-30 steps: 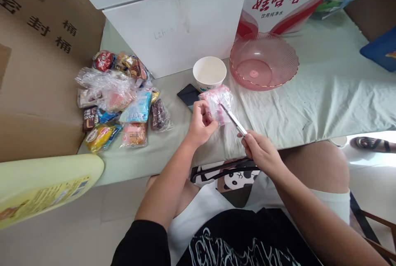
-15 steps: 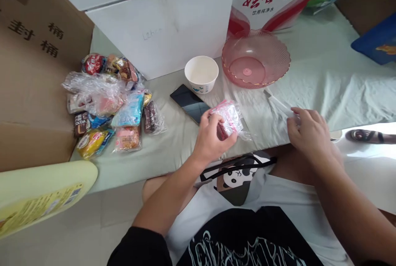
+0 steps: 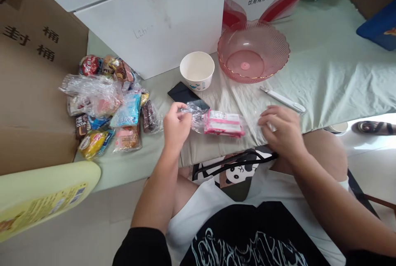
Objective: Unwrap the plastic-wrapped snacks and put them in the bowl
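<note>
My left hand (image 3: 177, 128) pinches the loose end of a clear plastic wrapper (image 3: 195, 116). Inside the wrapper, toward its right side, is a pink-and-white packet (image 3: 223, 123) lying over the cloth. Just right of the packet is my right hand (image 3: 283, 128), slightly blurred, with fingers curled but apart and nothing seen in them. Beyond that hand a white utility knife (image 3: 286, 100) rests on the cloth. A dark phone (image 3: 182, 92) lies behind the wrapper, partly covered by it, beside a white paper bowl (image 3: 198, 70).
A pink ribbed bowl (image 3: 253, 53) stands at the back. To the left is a pile of wrapped snacks (image 3: 108, 105) by a brown carton (image 3: 31, 92). White boxes (image 3: 173, 18) wall off the rear. A yellow container (image 3: 46, 196) sits front left.
My right hand has let go of the utility knife and moved left toward the packet. My left hand has shifted left, now gripping the wrapper's end; the packet lies turned sideways.
</note>
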Available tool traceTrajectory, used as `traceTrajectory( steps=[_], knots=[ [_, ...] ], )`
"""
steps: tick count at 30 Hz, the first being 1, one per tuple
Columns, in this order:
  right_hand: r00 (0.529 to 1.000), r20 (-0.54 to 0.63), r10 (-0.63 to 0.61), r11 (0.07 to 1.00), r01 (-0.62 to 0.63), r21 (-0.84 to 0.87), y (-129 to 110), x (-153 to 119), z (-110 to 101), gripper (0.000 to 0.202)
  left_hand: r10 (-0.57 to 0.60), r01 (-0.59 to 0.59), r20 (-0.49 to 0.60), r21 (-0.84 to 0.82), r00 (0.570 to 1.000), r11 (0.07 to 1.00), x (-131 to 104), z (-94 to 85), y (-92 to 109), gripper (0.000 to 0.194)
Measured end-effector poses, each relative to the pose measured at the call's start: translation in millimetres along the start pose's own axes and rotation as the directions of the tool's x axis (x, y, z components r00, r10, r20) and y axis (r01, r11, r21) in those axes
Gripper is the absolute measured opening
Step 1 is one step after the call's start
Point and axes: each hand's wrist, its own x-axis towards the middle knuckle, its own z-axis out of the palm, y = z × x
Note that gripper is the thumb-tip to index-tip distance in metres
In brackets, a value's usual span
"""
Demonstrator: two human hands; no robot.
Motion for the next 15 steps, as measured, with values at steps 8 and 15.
traceTrajectory(
  steps=[8, 15],
  knots=[
    [0.996, -0.018, -0.089, 0.996, 0.089, 0.016, -8.4, -10.1, -4.5, 0.028, 0.549, -0.596, 0.263, 0.148, 0.793, 0.790, -4.0, -14.0, 5.5, 0.038],
    [0.973, -0.175, 0.153, 0.966, -0.184, -0.182, -15.5, -1.6, 22.0, 0.014, 0.289, -0.392, 0.437, 0.163, 0.851, 0.906, -13.9, -4.6, 18.7, 0.017]
  ],
)
